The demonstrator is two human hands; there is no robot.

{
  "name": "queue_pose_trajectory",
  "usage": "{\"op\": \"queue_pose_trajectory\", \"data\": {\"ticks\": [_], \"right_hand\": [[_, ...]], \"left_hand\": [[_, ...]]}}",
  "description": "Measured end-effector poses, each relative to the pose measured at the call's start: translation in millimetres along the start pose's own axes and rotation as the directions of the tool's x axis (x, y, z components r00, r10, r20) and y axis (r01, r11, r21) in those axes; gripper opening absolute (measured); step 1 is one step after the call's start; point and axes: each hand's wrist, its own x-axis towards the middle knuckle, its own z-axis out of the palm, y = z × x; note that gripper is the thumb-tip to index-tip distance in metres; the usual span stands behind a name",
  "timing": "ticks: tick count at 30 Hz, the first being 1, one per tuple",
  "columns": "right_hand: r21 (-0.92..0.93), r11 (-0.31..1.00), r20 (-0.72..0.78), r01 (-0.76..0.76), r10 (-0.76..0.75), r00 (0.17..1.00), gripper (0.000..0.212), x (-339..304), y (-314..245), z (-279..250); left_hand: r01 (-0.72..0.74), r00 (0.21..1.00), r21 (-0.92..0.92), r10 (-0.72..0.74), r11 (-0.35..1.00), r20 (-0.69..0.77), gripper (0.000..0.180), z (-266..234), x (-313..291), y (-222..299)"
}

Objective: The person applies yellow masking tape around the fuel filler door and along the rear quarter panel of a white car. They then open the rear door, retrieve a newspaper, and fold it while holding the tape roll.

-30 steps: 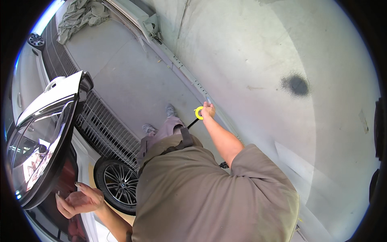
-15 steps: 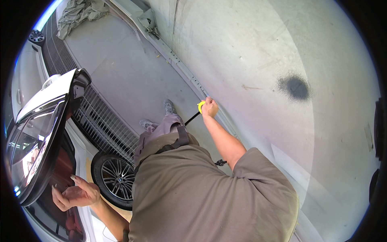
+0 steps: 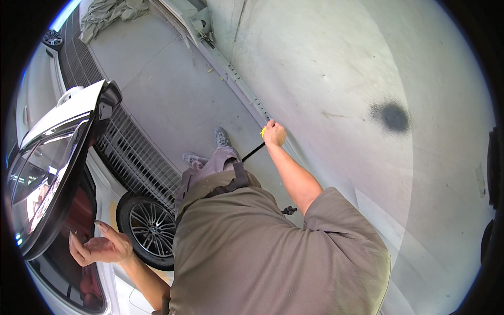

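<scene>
My right hand [image 3: 275,134] is held out beside the pale wall, its fingers closed round a yellow roll of tape [image 3: 264,132]. Only a thin yellow edge of the roll shows past the fingers. A dark strap-like strip [image 3: 254,152] runs from near that hand down toward my waist. My left hand [image 3: 102,248] is raised on the other side with its fingers apart and curved, holding nothing visible. Behind it lies the dark and red side opening [image 3: 79,268] of a white car, and the open car door [image 3: 58,152] stands just beyond.
A car wheel [image 3: 153,231] is close to my left side. Floor grating [image 3: 139,149] runs alongside the car. Grey crumpled sheeting [image 3: 113,16] lies at the far left. A metal rail [image 3: 231,73] follows the wall's foot. The wall [image 3: 325,68] has a dark sprayed spot [image 3: 394,116].
My right hand has turned and risen slightly, so less of the yellow roll shows. My left hand keeps nearly the same pose. The whole view has shifted a little.
</scene>
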Motion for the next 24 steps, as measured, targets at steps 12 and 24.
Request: {"op": "queue_pose_trajectory", "data": {"ticks": [12,24], "right_hand": [[-0.289,0.944,0.053,0.156,-0.147,0.988,0.042,-8,-2,-11],[-0.285,0.936,0.057,0.209,-0.201,0.978,0.04,2,2,-17]], "left_hand": [[0.006,1.0,0.064,-0.007,0.998,0.015,0.057,-3,-9,-7],[0.013,0.999,0.046,-0.015,0.999,0.048,0.057,-2,-5,-7]]}}
